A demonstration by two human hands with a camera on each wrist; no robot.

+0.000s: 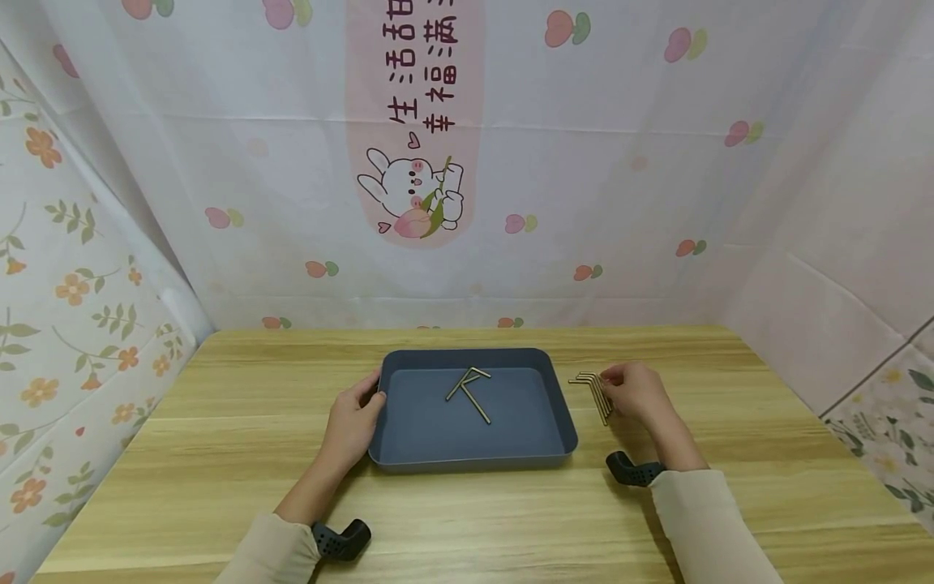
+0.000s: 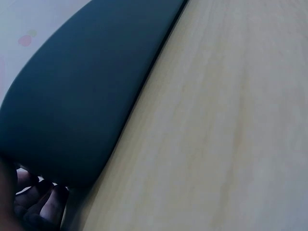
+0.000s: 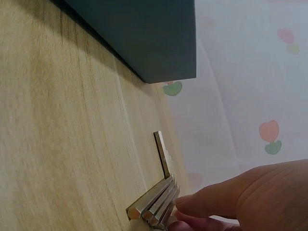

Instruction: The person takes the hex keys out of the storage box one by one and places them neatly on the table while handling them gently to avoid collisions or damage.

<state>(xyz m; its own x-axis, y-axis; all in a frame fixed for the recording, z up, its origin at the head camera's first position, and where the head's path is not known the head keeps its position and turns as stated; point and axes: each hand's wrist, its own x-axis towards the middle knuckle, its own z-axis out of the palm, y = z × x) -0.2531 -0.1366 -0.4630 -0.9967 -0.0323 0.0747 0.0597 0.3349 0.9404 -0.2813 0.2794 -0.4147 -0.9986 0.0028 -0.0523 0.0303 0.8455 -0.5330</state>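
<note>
On the left, the near-left rim of a dark blue-grey rectangular tray (image 1: 474, 464) is held by the left hand (image 1: 352, 428), its thumb over the edge and its fingers curled against the outside of the left wall. The tray is set on the wood-grain worktop (image 1: 255, 454), midway between the left and right edges. On the tray's floor, nearer its far wall, 2 L-shaped hex keys (image 1: 476, 403) are laid at angles to each other.

Just off the tray's right wall, a bundle of brass-coloured hex keys (image 1: 598, 397) is laid on the worktop, short arms towards the tray and long arms towards the near edge. The right hand (image 1: 637, 395) is placed at its right side, thumb and fingertips drawn nearly together; whether a key is pinched cannot be told.

The keys are judged to be rigid metal, light, hard to break and rather slippery, being thin and smooth. They would best be taken by the middle of the long arm, 1 at a time. The tray looks stiff and is best steadied by its rim.

In the left wrist view, the fingers are dark and partly cut off, and the tray's inside is hidden. In the right wrist view, the bundle is cropped below; 3 or more keys can be made out, but no sure count.
</note>
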